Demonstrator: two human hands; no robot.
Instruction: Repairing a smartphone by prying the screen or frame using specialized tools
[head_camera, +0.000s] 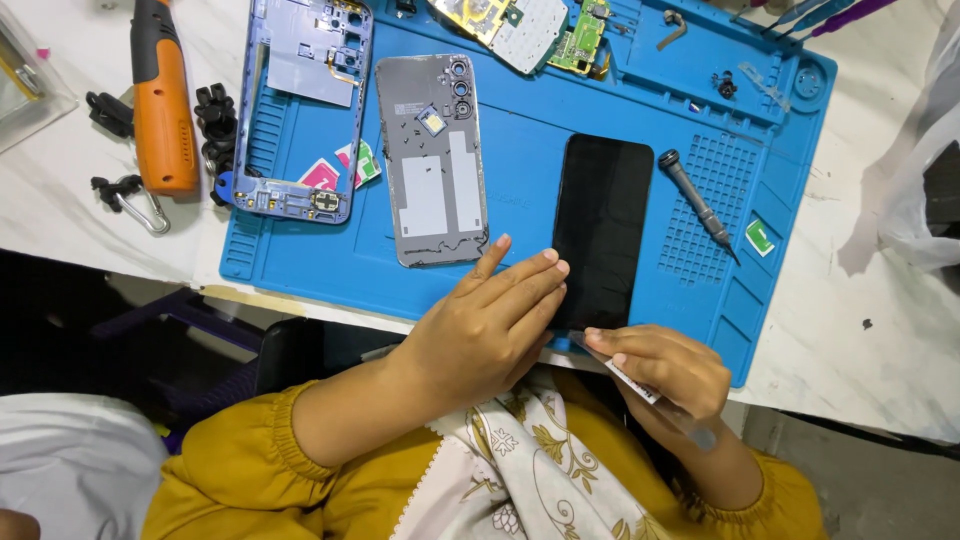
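black phone screen (602, 230) on blue mat (530, 140): left hand (490, 325) fingers flat, spread on its left edge; right hand (665, 365) fingers pinching thin card (632, 381) at bottom edge.

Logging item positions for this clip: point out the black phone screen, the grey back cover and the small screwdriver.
black phone screen (603, 225), head view, middle of the dark glass.
grey back cover (432, 165), head view, centre of its inner face.
small screwdriver (695, 205), head view, mid-handle.
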